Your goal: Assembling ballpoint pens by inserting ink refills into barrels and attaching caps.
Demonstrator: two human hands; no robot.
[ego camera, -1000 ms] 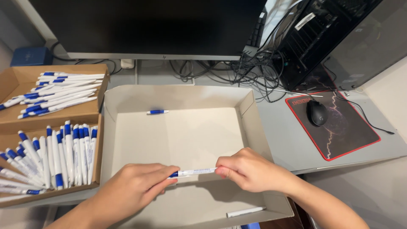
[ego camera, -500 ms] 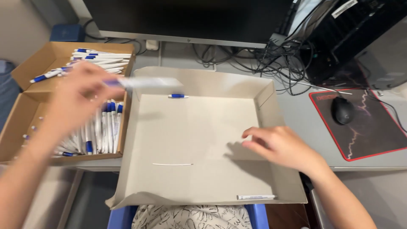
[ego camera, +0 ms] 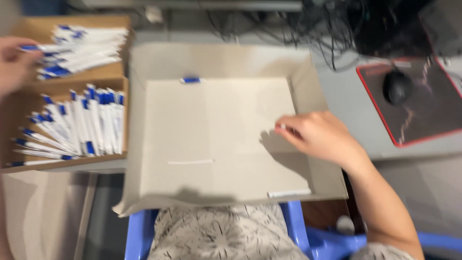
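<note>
My left hand is at the far left edge, blurred, over the upper cardboard box of white pens with blue tips. A blue-tipped pen lies at its fingertips; I cannot tell whether it is gripped. My right hand rests in the right half of the shallow grey cardboard tray, fingers curled together and pointing left. On the tray floor lie a small blue pen piece at the back, a thin white refill in the middle and a white pen barrel at the front right.
A second cardboard box with several white and blue pens sits left of the tray. A black mouse lies on a red-edged mat to the right. Cables tangle at the back. A blue chair is below.
My left hand carried the assembled pen from above the tray leftwards to the upper pen box. My right hand stayed on the tray floor. The camera tilted further down.
</note>
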